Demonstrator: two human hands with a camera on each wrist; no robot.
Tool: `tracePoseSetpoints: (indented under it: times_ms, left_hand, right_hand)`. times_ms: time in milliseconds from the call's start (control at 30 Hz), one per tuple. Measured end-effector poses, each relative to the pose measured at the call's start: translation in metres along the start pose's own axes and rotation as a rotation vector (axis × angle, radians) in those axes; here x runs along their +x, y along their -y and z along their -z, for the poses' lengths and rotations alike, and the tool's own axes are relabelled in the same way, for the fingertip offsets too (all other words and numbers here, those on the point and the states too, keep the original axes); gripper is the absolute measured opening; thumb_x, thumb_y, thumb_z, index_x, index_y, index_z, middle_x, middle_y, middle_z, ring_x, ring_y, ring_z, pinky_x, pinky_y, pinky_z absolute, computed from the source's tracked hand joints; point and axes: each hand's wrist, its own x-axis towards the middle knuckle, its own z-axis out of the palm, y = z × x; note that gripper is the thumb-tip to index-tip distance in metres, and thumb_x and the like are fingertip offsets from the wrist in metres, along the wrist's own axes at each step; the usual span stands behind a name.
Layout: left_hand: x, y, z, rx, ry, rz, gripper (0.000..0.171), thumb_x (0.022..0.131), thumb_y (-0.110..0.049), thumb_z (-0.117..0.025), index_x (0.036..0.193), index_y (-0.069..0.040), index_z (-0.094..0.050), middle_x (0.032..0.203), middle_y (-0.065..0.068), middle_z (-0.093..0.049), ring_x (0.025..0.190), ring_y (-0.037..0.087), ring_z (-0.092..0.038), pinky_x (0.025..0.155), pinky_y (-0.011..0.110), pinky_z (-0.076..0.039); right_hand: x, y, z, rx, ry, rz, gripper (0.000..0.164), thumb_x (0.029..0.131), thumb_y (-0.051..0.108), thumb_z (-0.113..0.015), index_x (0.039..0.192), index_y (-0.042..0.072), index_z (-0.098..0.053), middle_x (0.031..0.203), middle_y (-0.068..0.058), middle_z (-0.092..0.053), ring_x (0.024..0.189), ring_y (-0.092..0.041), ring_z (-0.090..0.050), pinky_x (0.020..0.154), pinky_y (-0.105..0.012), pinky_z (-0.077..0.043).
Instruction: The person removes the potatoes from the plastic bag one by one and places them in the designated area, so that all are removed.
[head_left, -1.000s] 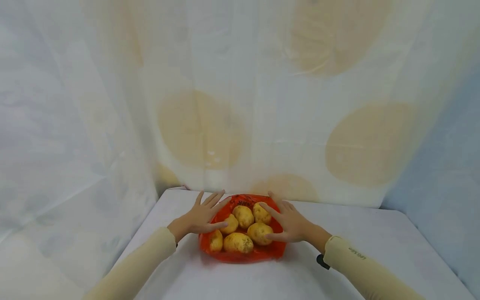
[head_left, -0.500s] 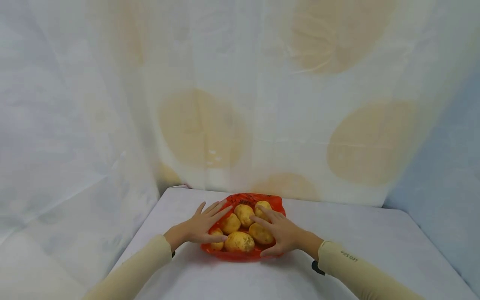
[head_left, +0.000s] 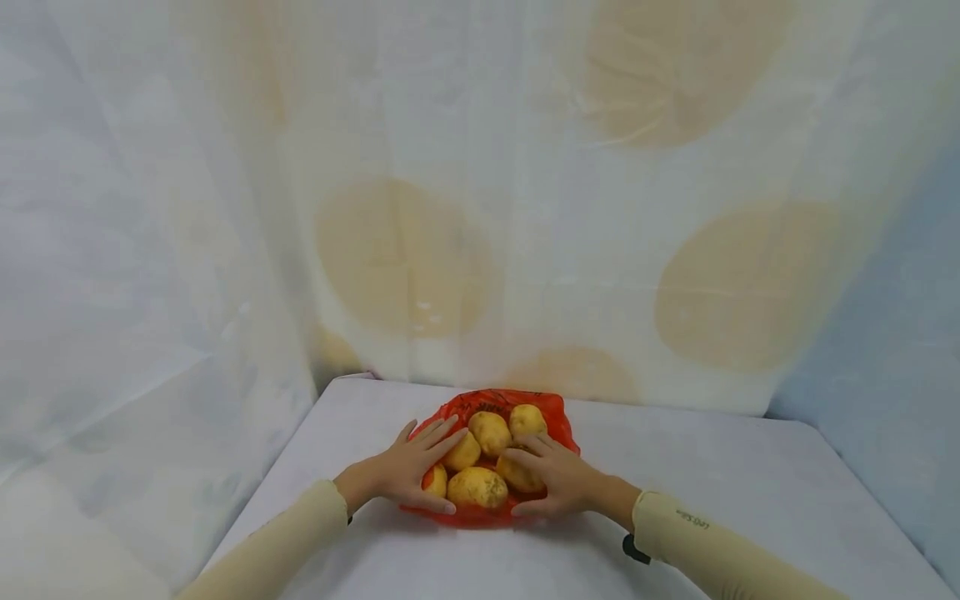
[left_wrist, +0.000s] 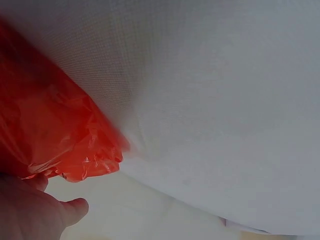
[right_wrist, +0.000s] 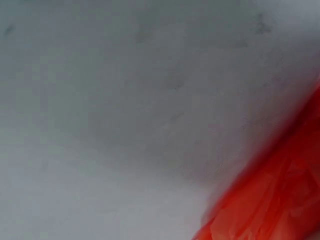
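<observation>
A red plastic bag (head_left: 553, 408) lies spread on the table, with several yellow potatoes on it. At its left side my left hand (head_left: 401, 471) rests with spread, fairly straight fingers beside a potato (head_left: 462, 452) and the front left potato (head_left: 435, 479). On the right, my right hand (head_left: 566, 482) lies over the bag, its fingers reaching across a potato (head_left: 517, 473) that they partly cover. Between the hands sits a large potato (head_left: 477, 487). The left wrist view shows the bag's crumpled side (left_wrist: 60, 125) above part of my left hand (left_wrist: 30, 212). In the right wrist view only the bag (right_wrist: 280, 200) shows.
A white cloth covers the table (head_left: 712, 475). Close behind it hangs a pale curtain (head_left: 555, 250) with tan circles. White sheeting (head_left: 112, 292) flanks the left side, and bluish sheeting (head_left: 885, 350) the right.
Both hands have come lower and nearer the front. The right hand has moved left, over the potatoes. The bag's back right corner, hidden before, now shows, and the potatoes have shifted slightly.
</observation>
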Motion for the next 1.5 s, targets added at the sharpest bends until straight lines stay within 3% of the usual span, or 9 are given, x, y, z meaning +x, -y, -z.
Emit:
tracePoseSetpoints:
  times_ms: [233, 533, 767, 1033, 1367, 1500]
  left_hand:
    - [-0.001, -0.003, 0.002, 0.002, -0.013, -0.007, 0.112, 0.078, -0.082, -0.054, 0.161, -0.024, -0.006, 0.168, 0.007, -0.003, 0.154, 0.031, -0.011, 0.115, 0.071, -0.007]
    - [-0.004, -0.007, 0.003, -0.011, 0.016, 0.015, 0.111, 0.078, -0.083, -0.052, 0.161, -0.025, -0.005, 0.168, 0.006, -0.001, 0.155, 0.027, -0.008, 0.116, 0.070, -0.006]
    - [-0.003, -0.005, 0.000, -0.017, 0.010, 0.019, 0.110, 0.079, -0.083, -0.051, 0.161, -0.026, -0.004, 0.168, 0.006, 0.000, 0.155, 0.028, -0.008, 0.117, 0.069, -0.005]
    - [-0.003, -0.005, 0.001, -0.020, 0.002, 0.026, 0.109, 0.079, -0.083, -0.051, 0.161, -0.027, -0.003, 0.168, 0.005, 0.000, 0.155, 0.028, -0.007, 0.117, 0.069, -0.005]
    - [-0.004, -0.005, 0.003, -0.022, 0.013, 0.037, 0.108, 0.079, -0.084, -0.048, 0.160, -0.029, -0.002, 0.168, 0.004, 0.001, 0.155, 0.026, -0.005, 0.117, 0.069, -0.004]
    - [-0.005, -0.004, 0.000, -0.023, 0.004, 0.027, 0.108, 0.080, -0.083, -0.049, 0.161, -0.027, -0.003, 0.168, 0.005, -0.001, 0.155, 0.028, -0.007, 0.116, 0.071, -0.006]
  right_hand:
    - [0.003, 0.002, 0.001, -0.008, -0.019, -0.006, 0.059, 0.088, 0.050, -0.069, 0.139, 0.024, -0.052, 0.138, 0.003, -0.050, 0.125, -0.017, -0.046, 0.100, -0.046, -0.050]
    - [0.001, 0.005, -0.001, -0.008, 0.044, -0.022, 0.066, 0.083, 0.040, -0.076, 0.141, 0.026, -0.049, 0.137, 0.004, -0.049, 0.121, -0.016, -0.046, 0.094, -0.039, -0.053]
    - [0.000, 0.007, -0.002, -0.010, 0.041, -0.013, 0.062, 0.084, 0.037, -0.076, 0.140, 0.026, -0.050, 0.135, 0.003, -0.051, 0.122, -0.018, -0.048, 0.099, -0.043, -0.051]
    - [0.000, 0.007, -0.004, 0.010, 0.035, -0.013, 0.061, 0.088, 0.038, -0.073, 0.142, 0.025, -0.047, 0.136, 0.001, -0.049, 0.116, -0.013, -0.053, 0.100, -0.039, -0.051]
    - [-0.001, 0.009, 0.001, 0.181, 0.037, -0.082, 0.060, 0.091, 0.036, -0.070, 0.143, 0.018, -0.046, 0.142, -0.007, -0.050, 0.129, -0.027, -0.052, 0.104, -0.053, -0.047]
    - [-0.001, 0.011, 0.003, 0.198, 0.008, -0.069, 0.060, 0.091, 0.037, -0.070, 0.143, 0.017, -0.047, 0.140, -0.007, -0.052, 0.126, -0.024, -0.054, 0.103, -0.051, -0.048]
